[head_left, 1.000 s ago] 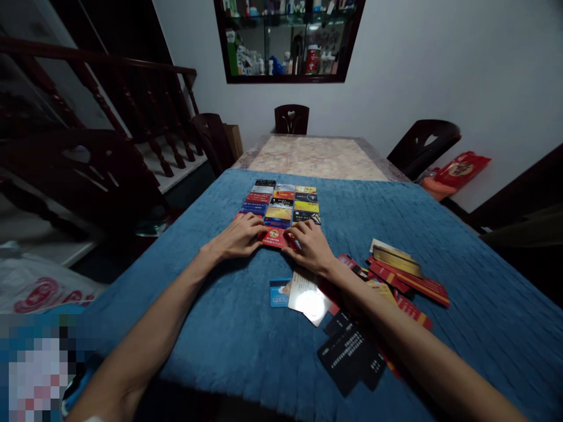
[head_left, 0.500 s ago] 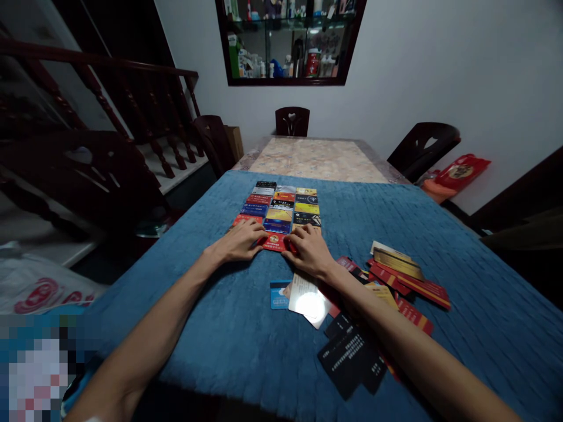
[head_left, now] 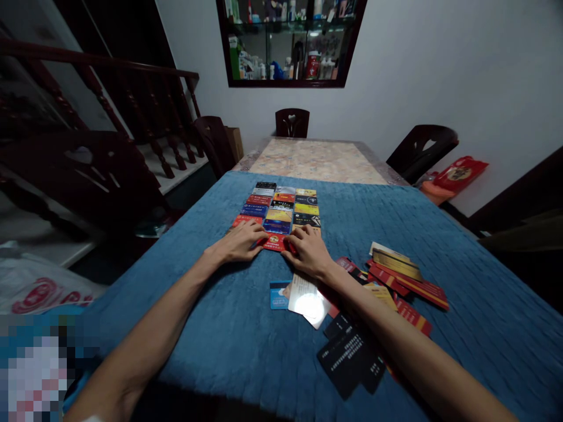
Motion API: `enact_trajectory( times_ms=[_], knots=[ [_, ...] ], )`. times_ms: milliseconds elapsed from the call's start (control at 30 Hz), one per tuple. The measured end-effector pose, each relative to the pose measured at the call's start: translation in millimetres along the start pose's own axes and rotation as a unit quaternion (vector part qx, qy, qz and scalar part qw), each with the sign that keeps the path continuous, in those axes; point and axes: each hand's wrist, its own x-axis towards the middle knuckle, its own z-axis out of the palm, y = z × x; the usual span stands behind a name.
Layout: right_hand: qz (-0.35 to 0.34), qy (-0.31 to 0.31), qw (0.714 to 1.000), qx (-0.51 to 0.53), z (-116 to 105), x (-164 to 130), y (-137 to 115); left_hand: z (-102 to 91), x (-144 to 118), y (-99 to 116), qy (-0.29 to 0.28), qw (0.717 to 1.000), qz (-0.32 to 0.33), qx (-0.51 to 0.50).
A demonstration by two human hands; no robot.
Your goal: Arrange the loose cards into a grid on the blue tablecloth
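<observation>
Where the left hand (head_left: pixel 240 240) and the right hand (head_left: pixel 310 249) bracket a red card (head_left: pixel 274 243), their fingers (head_left: pixel 257 230) are curled at its two ends; whether they clamp it or merely touch it, I cannot tell. Thin, flat and rectangular, bearing a pale round print, the card lies at the near end of the middle column of a card grid (head_left: pixel 278 215), three columns of glossy, close-set cards in black, silver, yellow, blue and red. Beneath spreads a blue, ribbed, plush-looking cloth (head_left: pixel 197 334) over the bench (head_left: pixel 316 157), whose far part shows a beige pattern. By the right forearm (head_left: pixel 396 329) lies a loose card heap (head_left: pixel 413 284), black, gold and red, with a white card (head_left: pixel 304 290) catching bright glare beside a light-blue card (head_left: pixel 278 298). Beyond, a dark-framed glass cabinet (head_left: pixel 285 84) holds bottles (head_left: pixel 263 71), a red canister (head_left: pixel 312 65) and, beside it, a dark flask (head_left: pixel 298 58); at left sags a crumpled white plastic bag (head_left: pixel 65 281) with red print.
</observation>
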Motion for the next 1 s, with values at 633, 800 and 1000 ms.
enact_trajectory(
  times_ms=[633,800,1000],
  knots=[
    [0.011,-0.002,1.000,-0.028,2.5,0.7,-0.1,4.6,0.2,-3.1,0.024,1.000,0.001,-0.016],
    [0.003,0.002,1.000,-0.022,3.1,1.2,0.7,4.5,0.6,-1.1,0.022,1.000,-0.001,-0.012],
    [-0.007,-0.008,1.000,-0.015,3.3,2.8,2.6,5.5,1.7,1.1,0.031,0.999,-0.009,-0.013]
  ],
)
